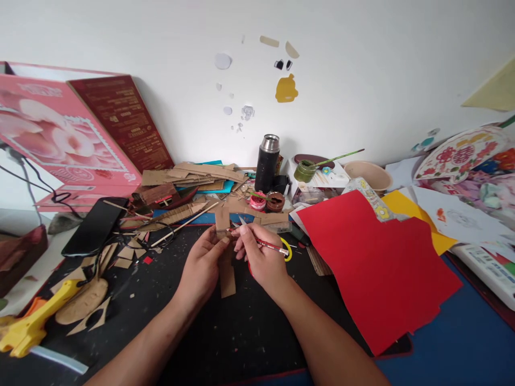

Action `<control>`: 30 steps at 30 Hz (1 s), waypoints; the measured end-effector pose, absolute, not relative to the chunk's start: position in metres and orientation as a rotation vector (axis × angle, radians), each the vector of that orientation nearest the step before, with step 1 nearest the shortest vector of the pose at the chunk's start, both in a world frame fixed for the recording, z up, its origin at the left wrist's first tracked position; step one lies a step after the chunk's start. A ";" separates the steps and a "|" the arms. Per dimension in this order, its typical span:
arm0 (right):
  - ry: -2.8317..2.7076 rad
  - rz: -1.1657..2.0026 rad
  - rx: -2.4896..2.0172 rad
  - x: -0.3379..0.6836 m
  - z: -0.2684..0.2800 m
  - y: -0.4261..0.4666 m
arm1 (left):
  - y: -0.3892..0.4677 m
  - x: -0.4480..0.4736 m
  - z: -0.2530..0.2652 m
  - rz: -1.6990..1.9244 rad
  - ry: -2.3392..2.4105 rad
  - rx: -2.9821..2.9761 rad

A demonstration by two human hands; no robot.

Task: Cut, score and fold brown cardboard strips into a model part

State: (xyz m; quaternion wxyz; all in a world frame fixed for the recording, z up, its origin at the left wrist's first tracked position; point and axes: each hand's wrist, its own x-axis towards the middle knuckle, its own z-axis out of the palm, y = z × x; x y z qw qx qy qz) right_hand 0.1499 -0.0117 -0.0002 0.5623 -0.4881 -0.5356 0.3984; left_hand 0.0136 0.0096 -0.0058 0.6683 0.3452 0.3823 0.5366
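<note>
- Nearest you spreads a black mat.
- Your left hand pinches a cardboard strip, which sits between your two hands.
- Your right hand, close by, grips a pencil; a metal blade juts out there too.
- Beyond stands a black flask.

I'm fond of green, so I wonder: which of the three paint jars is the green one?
The rightmost jar, with a long stick slanting up to the right. The other two, the pink jar and brown jar, stand side by side.
</note>
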 end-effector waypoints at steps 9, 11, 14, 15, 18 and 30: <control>-1.262 0.810 -1.192 0.157 -0.004 -0.009 | 0.015 0.011 -0.004 1.268 0.900 0.775; -1.254 0.826 -1.162 0.156 -0.003 -0.010 | 0.015 0.011 -0.005 1.276 0.893 0.767; -1.270 0.829 -1.131 0.154 -0.001 -0.011 | 0.020 0.008 -0.007 1.302 0.899 0.741; -1.276 0.831 -1.118 0.154 -0.001 -0.012 | 0.022 0.005 -0.008 1.320 0.905 0.717; -1.301 0.869 -1.078 0.152 -0.002 -0.013 | 0.033 -0.005 -0.008 1.395 0.922 0.603; -1.124 1.198 -1.103 0.148 -0.015 -0.003 | 0.033 -0.013 0.002 1.273 0.810 0.532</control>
